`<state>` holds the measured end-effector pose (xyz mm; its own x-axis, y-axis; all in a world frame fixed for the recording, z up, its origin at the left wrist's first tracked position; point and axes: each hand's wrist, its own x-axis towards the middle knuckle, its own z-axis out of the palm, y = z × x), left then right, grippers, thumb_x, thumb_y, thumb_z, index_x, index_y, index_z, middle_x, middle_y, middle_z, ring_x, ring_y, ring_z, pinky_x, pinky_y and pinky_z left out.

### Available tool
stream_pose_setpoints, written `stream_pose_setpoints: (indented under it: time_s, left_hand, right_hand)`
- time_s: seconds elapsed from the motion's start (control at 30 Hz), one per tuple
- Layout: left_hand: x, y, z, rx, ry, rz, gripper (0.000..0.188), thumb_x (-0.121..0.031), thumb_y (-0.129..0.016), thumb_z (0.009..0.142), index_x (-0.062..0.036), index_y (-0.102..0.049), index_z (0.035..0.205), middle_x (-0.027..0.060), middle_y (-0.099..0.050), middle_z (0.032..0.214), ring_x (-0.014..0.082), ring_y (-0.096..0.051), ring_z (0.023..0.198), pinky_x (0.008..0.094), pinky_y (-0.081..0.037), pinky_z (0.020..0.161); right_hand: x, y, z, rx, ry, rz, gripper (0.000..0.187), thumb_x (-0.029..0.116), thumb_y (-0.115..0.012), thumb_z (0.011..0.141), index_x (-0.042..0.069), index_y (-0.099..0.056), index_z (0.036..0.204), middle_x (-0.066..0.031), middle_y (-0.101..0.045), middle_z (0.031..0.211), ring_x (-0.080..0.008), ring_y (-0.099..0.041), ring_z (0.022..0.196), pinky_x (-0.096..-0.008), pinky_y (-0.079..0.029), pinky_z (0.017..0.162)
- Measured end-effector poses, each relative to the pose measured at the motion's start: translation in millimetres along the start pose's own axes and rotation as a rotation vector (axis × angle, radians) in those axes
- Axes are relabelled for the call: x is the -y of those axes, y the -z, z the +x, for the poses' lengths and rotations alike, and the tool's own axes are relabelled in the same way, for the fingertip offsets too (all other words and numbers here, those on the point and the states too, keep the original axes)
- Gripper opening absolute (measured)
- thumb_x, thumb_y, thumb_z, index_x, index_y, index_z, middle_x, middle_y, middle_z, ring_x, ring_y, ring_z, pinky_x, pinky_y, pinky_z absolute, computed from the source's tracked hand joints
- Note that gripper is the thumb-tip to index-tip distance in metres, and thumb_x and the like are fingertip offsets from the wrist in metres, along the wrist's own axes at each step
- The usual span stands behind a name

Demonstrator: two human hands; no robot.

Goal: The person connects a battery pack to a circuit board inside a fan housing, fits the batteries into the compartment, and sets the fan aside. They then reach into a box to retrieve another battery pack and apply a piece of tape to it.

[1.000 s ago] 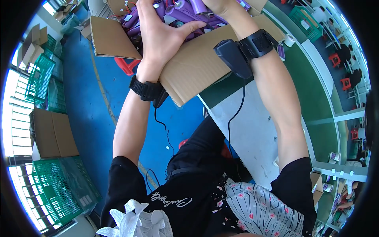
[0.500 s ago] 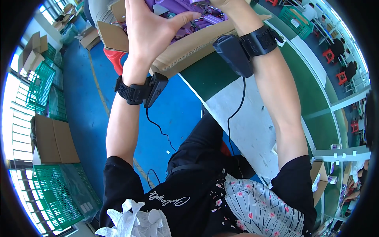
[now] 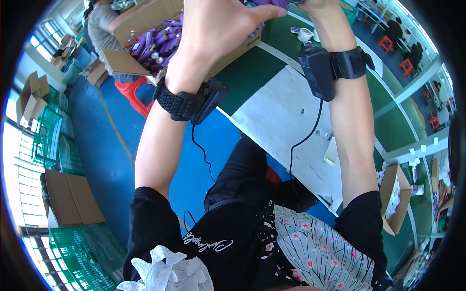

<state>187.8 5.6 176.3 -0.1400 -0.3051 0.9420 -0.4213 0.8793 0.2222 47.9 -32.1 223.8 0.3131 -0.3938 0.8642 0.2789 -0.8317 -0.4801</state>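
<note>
My left hand [image 3: 225, 24] reaches up past the cardboard box, its thumb stretched along purple cylindrical battery packs [image 3: 273, 3] at the top edge. Its other fingers are cut off by the frame, but it seems closed on these packs. Close by on the right, my right hand [image 3: 314, 5] is mostly cut off too; its visible fingers curl at the end of the same packs. Under and left of my left hand, the cardboard box [image 3: 238, 56] holds a heap of purple packs [image 3: 158, 43] with thin wires. Both wrists carry black strapped devices with cables.
Another person [image 3: 104, 26] sits beyond the box near a red stool [image 3: 133, 97]. The table [image 3: 276, 104] has a pale sheet over green. White tape rolls [image 3: 305, 35] lie at its far side. An open carton [image 3: 395, 199] stands at right; green crates [image 3: 80, 252] at left.
My view has shifted, and the box now appears farther left. Both hands have moved rightward, from over its contents toward its right side, with purple packs between them.
</note>
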Motion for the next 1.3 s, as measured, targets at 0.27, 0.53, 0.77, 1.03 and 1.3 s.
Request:
stream_pose_setpoints:
  time_s: [0.27,0.53,0.77,1.03,1.3]
  left_hand:
    - [-21,-48,14,0.009,-0.222,-0.156,0.077,-0.006,-0.086,0.057,-0.0004,-0.043,0.120,0.0167,-0.049,0.113,0.0321,-0.051,0.106,0.0371,-0.042,0.094]
    - [-16,-84,-4,0.009,-0.149,-0.283,0.079,-0.006,-0.086,0.056,-0.0014,-0.042,0.122,0.0162,-0.049,0.113,0.0329,-0.050,0.107,0.0377,-0.042,0.094]
    - [59,-116,-73,0.193,0.175,-0.283,0.079,-0.018,-0.089,0.055,-0.0041,-0.046,0.120,0.0165,-0.049,0.118,0.0346,-0.053,0.109,0.0391,-0.045,0.095]
    - [122,-117,-144,0.431,0.526,-0.272,0.082,-0.018,-0.090,0.055,-0.0041,-0.045,0.123,0.0153,-0.049,0.122,0.0326,-0.052,0.114,0.0389,-0.044,0.097]
    - [136,-122,-152,0.542,0.564,-0.163,0.083,-0.025,-0.087,0.061,-0.0040,-0.043,0.128,0.0184,-0.045,0.132,0.0345,-0.051,0.118,0.0401,-0.043,0.099]
  right_hand:
    - [49,43,-25,-0.090,-0.064,-0.107,0.041,0.021,-0.053,0.092,-0.001,-0.052,0.126,-0.0068,-0.059,0.108,-0.0124,-0.058,0.097,-0.0236,-0.047,0.086]
    - [34,66,-51,-0.165,-0.165,-0.129,0.037,0.018,-0.055,0.091,-0.002,-0.055,0.122,-0.0056,-0.060,0.104,-0.0108,-0.057,0.094,-0.0224,-0.046,0.083]
    - [-66,70,-115,-0.324,-0.340,-0.258,0.043,0.025,-0.064,0.086,0.000,-0.058,0.121,-0.0093,-0.063,0.106,-0.0156,-0.060,0.096,-0.0275,-0.046,0.087]
    - [-187,43,-188,-0.574,-0.552,-0.053,0.034,0.016,-0.067,0.082,0.001,-0.062,0.112,-0.0057,-0.064,0.096,-0.0134,-0.060,0.084,-0.0263,-0.047,0.079]
    - [-206,38,-199,-0.737,-0.781,0.021,0.034,0.019,-0.068,0.083,0.002,-0.061,0.112,-0.0048,-0.064,0.092,-0.0129,-0.059,0.083,-0.0260,-0.047,0.076]
